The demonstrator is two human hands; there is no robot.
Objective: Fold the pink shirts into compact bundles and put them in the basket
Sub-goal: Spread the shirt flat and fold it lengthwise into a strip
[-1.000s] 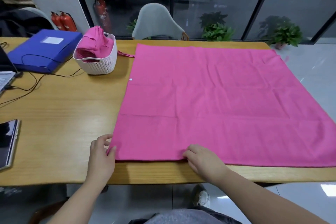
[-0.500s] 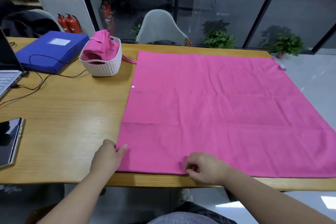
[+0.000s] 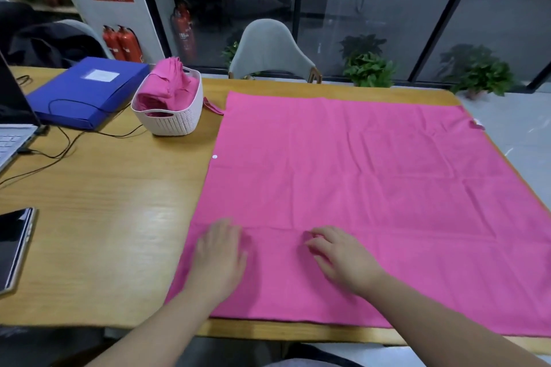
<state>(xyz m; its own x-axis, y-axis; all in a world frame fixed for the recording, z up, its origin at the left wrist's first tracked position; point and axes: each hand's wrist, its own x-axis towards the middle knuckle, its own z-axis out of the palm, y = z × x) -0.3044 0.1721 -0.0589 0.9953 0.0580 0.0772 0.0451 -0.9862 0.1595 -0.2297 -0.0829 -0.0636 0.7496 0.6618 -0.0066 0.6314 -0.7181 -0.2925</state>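
Note:
A large pink cloth (image 3: 372, 188) lies spread flat over the right half of the wooden table (image 3: 98, 217). My left hand (image 3: 219, 259) rests flat on its near left part, fingers straight and blurred. My right hand (image 3: 343, 259) lies on the cloth a little to the right, fingers slightly bent and touching the fabric. A white woven basket (image 3: 176, 122) stands at the back left of the cloth, with folded pink bundles (image 3: 168, 83) piled in it above the rim.
A blue folder (image 3: 86, 92) lies behind the basket with black cables across it. A laptop (image 3: 12, 128) sits at the left edge and a phone (image 3: 15, 247) lies nearer. A grey chair (image 3: 268, 50) stands beyond the table.
Both hands have left the cloth's near edge and moved forward onto the cloth. The camera has tilted, so the table sits lower in view.

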